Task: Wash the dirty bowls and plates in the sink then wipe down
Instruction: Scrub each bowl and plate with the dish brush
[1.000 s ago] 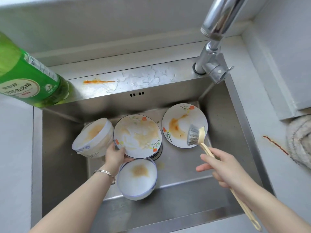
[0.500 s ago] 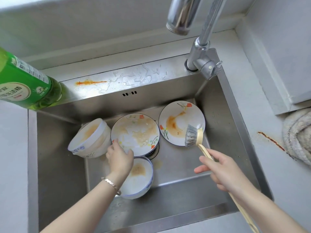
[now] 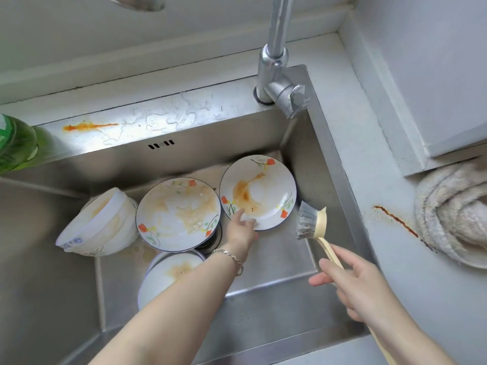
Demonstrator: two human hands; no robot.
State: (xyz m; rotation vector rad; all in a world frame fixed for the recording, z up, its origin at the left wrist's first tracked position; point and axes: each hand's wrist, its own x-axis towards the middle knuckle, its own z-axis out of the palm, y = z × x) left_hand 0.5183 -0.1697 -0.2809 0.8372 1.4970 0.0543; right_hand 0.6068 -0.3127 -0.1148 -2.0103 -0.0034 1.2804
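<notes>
Two flowered plates smeared with orange sauce lie in the steel sink [image 3: 303, 159]: the middle plate [image 3: 178, 214] over the drain and the right plate [image 3: 259, 191] by the right wall. My left hand [image 3: 241, 230] pinches the near rim of the right plate. A stack of stained white bowls [image 3: 97, 225] leans at the left, and another dirty bowl [image 3: 168, 275] sits in front, partly hidden by my left forearm. My right hand [image 3: 353, 283] grips the beige handle of a dish brush [image 3: 309, 225], bristles hanging just right of that plate.
The chrome faucet [image 3: 276, 72] rises at the back right corner. A green detergent bottle [image 3: 15, 146] stands on the left ledge. Orange sauce streaks mark the back ledge [image 3: 87, 126] and the right counter [image 3: 395, 219]. A rolled towel [image 3: 453, 209] lies at far right.
My left hand left the middle plate's near edge and moved right to take the right plate's rim. The brush hand stayed about where it was; the view shifted right.
</notes>
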